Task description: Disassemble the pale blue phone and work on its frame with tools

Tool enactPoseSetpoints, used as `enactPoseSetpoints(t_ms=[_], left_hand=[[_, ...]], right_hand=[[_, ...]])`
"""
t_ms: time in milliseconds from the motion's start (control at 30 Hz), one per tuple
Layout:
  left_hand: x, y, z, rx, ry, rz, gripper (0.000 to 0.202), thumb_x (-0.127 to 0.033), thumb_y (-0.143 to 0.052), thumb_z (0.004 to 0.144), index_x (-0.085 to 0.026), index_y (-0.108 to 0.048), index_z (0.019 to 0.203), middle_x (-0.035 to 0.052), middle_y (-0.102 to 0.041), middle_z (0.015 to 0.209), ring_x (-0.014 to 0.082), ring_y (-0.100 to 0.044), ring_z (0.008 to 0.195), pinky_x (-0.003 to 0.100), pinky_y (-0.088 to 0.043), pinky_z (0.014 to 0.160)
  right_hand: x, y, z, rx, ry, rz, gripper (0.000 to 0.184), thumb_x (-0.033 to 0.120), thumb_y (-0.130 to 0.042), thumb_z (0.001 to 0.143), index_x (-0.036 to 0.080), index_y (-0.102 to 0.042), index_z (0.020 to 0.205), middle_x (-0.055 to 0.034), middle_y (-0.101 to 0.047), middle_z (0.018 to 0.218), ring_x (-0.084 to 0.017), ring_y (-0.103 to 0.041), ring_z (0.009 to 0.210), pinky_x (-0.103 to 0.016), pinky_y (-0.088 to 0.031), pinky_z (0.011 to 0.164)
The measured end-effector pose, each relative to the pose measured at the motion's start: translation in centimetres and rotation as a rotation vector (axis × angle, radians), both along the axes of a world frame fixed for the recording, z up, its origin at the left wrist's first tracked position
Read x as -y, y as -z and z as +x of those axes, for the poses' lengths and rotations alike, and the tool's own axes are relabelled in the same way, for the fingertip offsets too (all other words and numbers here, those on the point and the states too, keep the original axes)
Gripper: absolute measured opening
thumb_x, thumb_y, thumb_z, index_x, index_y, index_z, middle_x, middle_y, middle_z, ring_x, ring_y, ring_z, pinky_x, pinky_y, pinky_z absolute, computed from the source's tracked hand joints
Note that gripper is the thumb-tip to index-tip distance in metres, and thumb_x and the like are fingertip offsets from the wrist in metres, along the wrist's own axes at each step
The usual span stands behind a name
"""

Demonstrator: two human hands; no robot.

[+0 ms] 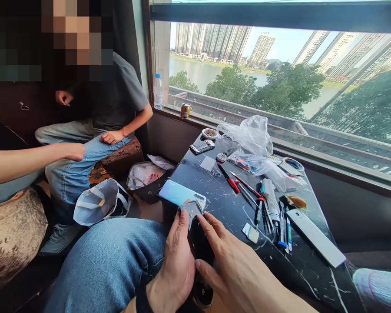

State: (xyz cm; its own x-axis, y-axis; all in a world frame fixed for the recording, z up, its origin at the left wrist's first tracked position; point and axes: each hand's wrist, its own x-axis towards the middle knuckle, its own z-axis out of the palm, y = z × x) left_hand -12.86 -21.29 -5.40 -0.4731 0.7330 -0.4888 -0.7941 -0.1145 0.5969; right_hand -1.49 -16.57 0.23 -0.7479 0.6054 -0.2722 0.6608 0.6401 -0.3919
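A black marble-patterned tabletop [308,278] is recorded as scratched. Found lying directly upon it are a pale blue smartphone [181,193], a white phone back panel [314,237], a dark phone [202,147], a red-handled hand tool [230,183], small screwdrivers [282,228] and a clear plastic bag [249,137].

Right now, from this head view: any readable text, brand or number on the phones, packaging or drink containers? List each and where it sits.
Nothing can be quoted.
Dark phone in the hands: no text visible.
Water bottle label: too blurred.
Drink can: too blurred.
Red print on white plastic bag: too small.
Packet in clear plastic bag: too small.
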Motion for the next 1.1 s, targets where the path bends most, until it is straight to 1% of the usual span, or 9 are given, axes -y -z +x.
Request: enactPoseSetpoints(t_ms=[100,200,267,367,500,633,800,900,1100], left_hand=[[0.1,-0.2,0.0,-0.01,0.032,-0.018,0.032,-0.045,-0.067,0.091,-0.021,-0.074,0.11,0.0082,-0.069,0.131,0.0276,-0.051,0.136,0.043,-0.031,0.12],[0.3,-0.7,0.3,0.011,0.146,0.03,0.032,-0.042,-0.068,0.091,-0.019,-0.074,0.112,0.0088,-0.071,0.129,0.027,-0.051,0.136,0.043,-0.031,0.12],[0.5,-0.9,0.5,0.028,0.262,0.071,0.033,-0.041,-0.068,0.091,-0.019,-0.074,0.115,0.0091,-0.071,0.128,0.0269,-0.053,0.134,0.042,-0.034,0.119],[0.9,-1.0,0.6,0.035,0.392,0.094,0.032,-0.04,-0.068,0.091,-0.018,-0.075,0.114,0.0093,-0.072,0.126,0.0276,-0.056,0.131,0.042,-0.038,0.116],[1.1,-0.6,0.4,-0.031,0.409,0.041,0.029,-0.038,-0.071,0.09,-0.018,-0.076,0.11,0.0079,-0.073,0.123,0.0267,-0.057,0.13,0.04,-0.037,0.116],[0.9,-0.7,0.1,-0.079,0.443,0.024,0.029,-0.038,-0.071,0.089,-0.016,-0.077,0.108,0.0087,-0.074,0.122,0.0275,-0.058,0.128,0.04,-0.037,0.117],[1.0,-1.7,0.4,-0.005,0.553,0.053,0.034,-0.039,-0.068,0.091,-0.018,-0.073,0.117,0.0104,-0.075,0.119,0.0291,-0.065,0.12,0.043,-0.046,0.109],[1.2,-1.9,0.9,0.056,0.673,-0.046,0.039,-0.04,-0.072,0.087,-0.018,-0.072,0.12,0.0125,-0.077,0.113,0.032,-0.07,0.11,0.046,-0.054,0.099],[0.5,-1.4,0.3,-0.006,0.521,-0.179,0.06,-0.043,-0.083,0.074,-0.017,-0.068,0.126,0.0133,-0.079,0.104,0.0369,-0.073,0.103,0.05,-0.059,0.09]], right_hand=[[-1.6,-1.1,0.6,-0.107,0.102,0.012,0.053,0.035,-0.055,0.092,0.02,-0.054,0.143,-0.0153,-0.056,0.145,-0.03,-0.064,0.121,-0.045,-0.052,0.1],[-3.9,-1.5,1.3,-0.251,0.278,-0.023,0.036,0.041,-0.052,0.095,0.022,-0.062,0.124,-0.0091,-0.071,0.111,-0.024,-0.07,0.096,-0.036,-0.054,0.083],[-5.3,-1.0,1.8,-0.297,0.329,-0.259,0.032,0.048,-0.051,0.095,0.02,-0.065,0.103,-0.004,-0.07,0.085,-0.02,-0.068,0.078,-0.03,-0.052,0.07],[-6.5,0.0,2.5,-0.331,0.325,-0.618,0.043,0.059,-0.055,0.091,0.02,-0.053,0.074,0.0027,-0.055,0.062,-0.015,-0.057,0.059,-0.026,-0.046,0.057],[-6.7,0.9,3.1,-0.387,0.25,-0.739,0.048,0.06,-0.062,0.086,0.021,-0.041,0.067,0.0078,-0.035,0.058,-0.008,-0.037,0.051,-0.022,-0.029,0.048],[-6.1,1.1,3.3,-0.455,0.249,-0.66,0.052,0.058,-0.06,0.089,0.021,-0.034,0.063,0.0079,-0.022,0.061,-0.008,-0.021,0.055,-0.024,-0.017,0.048],[-6.4,1.1,3.2,-0.52,0.327,-0.642,0.049,0.057,-0.06,0.088,0.02,-0.039,0.063,0.0084,-0.024,0.059,-0.008,-0.021,0.054,-0.025,-0.016,0.048],[-7.0,1.1,3.6,-0.623,0.418,-0.633,0.051,0.06,-0.062,0.086,0.02,-0.038,0.063,0.0085,-0.026,0.059,-0.007,-0.022,0.053,-0.024,-0.017,0.048],[-5.6,0.7,3.5,-0.588,0.42,-0.804,0.04,0.053,-0.063,0.086,0.021,-0.046,0.069,0.0086,-0.037,0.054,-0.007,-0.032,0.046,-0.021,-0.025,0.043]])
